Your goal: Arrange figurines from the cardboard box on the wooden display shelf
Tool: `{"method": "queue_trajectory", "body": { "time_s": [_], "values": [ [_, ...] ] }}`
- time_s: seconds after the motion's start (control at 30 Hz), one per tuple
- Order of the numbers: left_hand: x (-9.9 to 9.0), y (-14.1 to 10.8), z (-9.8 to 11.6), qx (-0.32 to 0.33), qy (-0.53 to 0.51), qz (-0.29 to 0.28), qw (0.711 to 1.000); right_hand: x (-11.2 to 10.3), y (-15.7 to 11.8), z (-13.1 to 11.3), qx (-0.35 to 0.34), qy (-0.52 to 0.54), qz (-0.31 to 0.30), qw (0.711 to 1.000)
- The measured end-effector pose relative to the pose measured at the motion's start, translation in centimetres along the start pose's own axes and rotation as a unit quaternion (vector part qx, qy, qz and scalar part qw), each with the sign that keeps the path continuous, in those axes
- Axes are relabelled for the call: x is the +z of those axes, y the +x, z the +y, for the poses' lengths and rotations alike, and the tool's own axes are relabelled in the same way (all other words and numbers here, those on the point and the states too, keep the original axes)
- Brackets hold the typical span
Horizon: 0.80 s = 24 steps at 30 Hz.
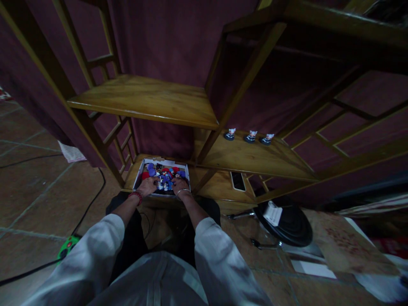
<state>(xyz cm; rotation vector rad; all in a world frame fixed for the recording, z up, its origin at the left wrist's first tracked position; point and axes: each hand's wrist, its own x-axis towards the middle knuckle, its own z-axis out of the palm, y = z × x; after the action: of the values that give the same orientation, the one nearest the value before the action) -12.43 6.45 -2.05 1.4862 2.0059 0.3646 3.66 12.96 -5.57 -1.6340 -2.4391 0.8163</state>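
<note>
A shallow white cardboard box [188, 173] sits on the low shelf, filled with small blue, purple, red and white figurines [165, 182]. My left hand [148, 186] reaches in over the box's left front, its fingers curled against a blue-and-white figurine. From the right side, my right hand [179, 185] comes over the front wall, with bent fingers closed at the figurines near the middle. Both sets of fingertips are partly hidden among the pieces. A red bead bracelet circles my left wrist, and a light bangle my right.
Three figurines on dark bases [250, 136] stand on the middle right shelf [251, 159]. Below lies a phone [238, 181]. An upper shelf board [146, 100] overhangs the box. A black stool [287, 225] stands right; a green power strip [68, 246] and cables lie on the floor left.
</note>
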Motion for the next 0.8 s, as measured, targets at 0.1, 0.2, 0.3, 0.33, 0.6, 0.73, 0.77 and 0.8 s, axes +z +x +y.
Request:
{"method": "queue_trajectory", "body": {
  "time_s": [0.1, 0.2, 0.3, 0.33, 0.6, 0.73, 0.77, 0.8],
  "values": [
    [-0.02, 0.00, -0.02, 0.002, 0.008, 0.000, 1.000, -0.24, -0.21, -0.23, -0.015, 0.013, -0.011, 1.000],
    [-0.13, -0.05, 0.00, 0.009, 0.016, -0.002, 1.000, -0.43, -0.41, -0.42, -0.026, 0.028, -0.009, 0.999],
    [-0.26, -0.13, 0.06, 0.014, 0.021, -0.007, 1.000, -0.52, -0.45, -0.49, -0.031, 0.028, -0.010, 0.999],
    [-0.29, -0.15, 0.08, 0.016, 0.024, -0.008, 1.000, -0.54, -0.43, -0.49, -0.030, 0.025, -0.013, 0.999],
    [-0.08, 0.14, -0.24, 0.023, 0.034, -0.012, 0.999, -0.80, -0.57, -0.57, -0.049, 0.035, -0.012, 0.998],
    [0.06, 0.23, -0.34, 0.027, 0.038, -0.004, 0.999, -0.89, -0.72, -0.71, -0.048, 0.031, -0.019, 0.998],
    [0.05, 0.20, -0.32, 0.027, 0.040, -0.001, 0.999, -0.89, -0.73, -0.73, -0.047, 0.029, -0.024, 0.998],
    [0.02, 0.17, -0.29, 0.028, 0.041, 0.002, 0.999, -0.88, -0.74, -0.74, -0.046, 0.027, -0.027, 0.998]
  ]
}}
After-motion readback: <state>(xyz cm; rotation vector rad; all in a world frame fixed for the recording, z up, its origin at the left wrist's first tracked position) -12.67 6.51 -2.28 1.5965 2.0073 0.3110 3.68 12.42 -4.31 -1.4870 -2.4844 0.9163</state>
